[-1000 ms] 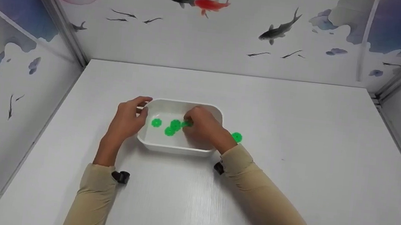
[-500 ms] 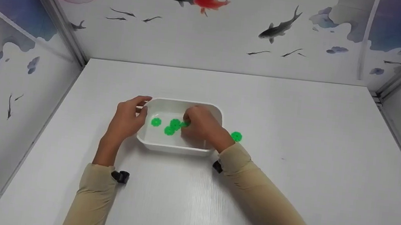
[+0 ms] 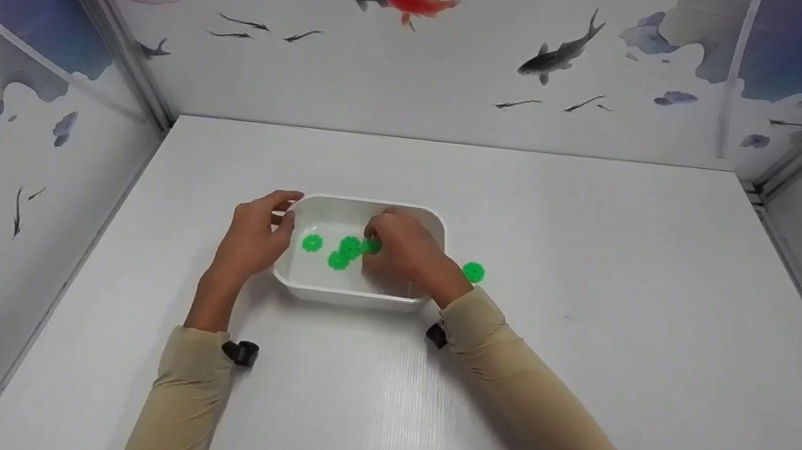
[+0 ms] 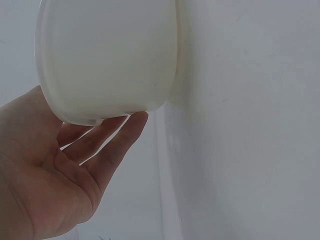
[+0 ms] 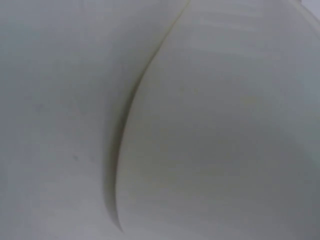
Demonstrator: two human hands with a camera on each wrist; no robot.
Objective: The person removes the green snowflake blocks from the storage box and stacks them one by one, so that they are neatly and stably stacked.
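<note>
A white rectangular tray (image 3: 332, 296) stands on the table with several green flower-shaped discs in it. My left hand (image 3: 256, 235) holds the tray's left end; in the left wrist view its fingers (image 4: 107, 152) lie against the end wall beneath the rim. Inside the tray, my right hand (image 3: 406, 248) pinches a green flower-shaped disc (image 3: 371, 246), partly hidden by the fingers. Just left of that hand, two discs (image 3: 350, 247) touch or overlap. A single disc (image 3: 312, 243) lies nearer the left end. In the right wrist view only the tray wall (image 5: 215, 140) and tabletop show, no hand.
Outside the tray, another green disc (image 3: 473, 272) rests on the white table (image 3: 578, 396), just right of the right wrist. Panels printed with fish (image 3: 426, 3) and blue-purple patches enclose the table at the back and sides.
The disc between my right fingers shows slightly more of its face. Both hands and the tray stay almost where they were; the head view has shifted slightly.
</note>
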